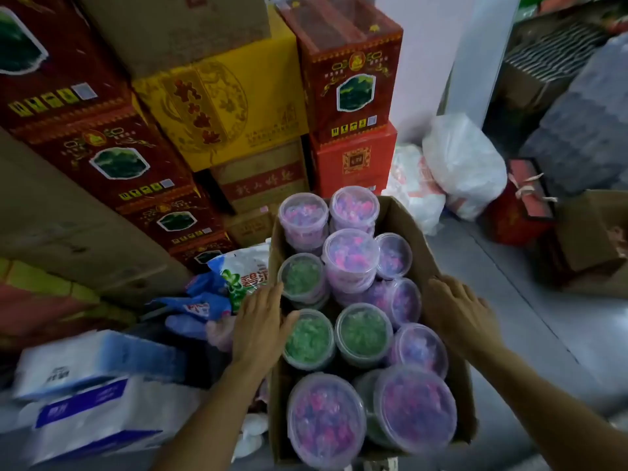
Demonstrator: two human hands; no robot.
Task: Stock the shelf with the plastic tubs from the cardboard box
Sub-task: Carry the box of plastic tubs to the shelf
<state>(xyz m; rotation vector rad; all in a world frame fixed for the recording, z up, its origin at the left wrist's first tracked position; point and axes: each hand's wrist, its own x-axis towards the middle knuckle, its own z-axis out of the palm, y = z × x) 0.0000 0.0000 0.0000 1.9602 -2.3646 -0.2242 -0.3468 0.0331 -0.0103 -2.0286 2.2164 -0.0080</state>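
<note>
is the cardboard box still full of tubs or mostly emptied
Full. The cardboard box is open-topped and packed wall to wall with lidded plastic tubs of purple and green contents, some stacked above its rim.

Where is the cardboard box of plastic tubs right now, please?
In the head view it sits low and centre-right: the cardboard box, left hand and right hand on its sides, stacked cartons behind.

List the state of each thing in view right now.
cardboard box: open, full of tubs
plastic tubs: lidded, all in the box
left hand: open, on the box's left wall
right hand: open, on the box's right wall
white plastic bag: on the floor
</note>
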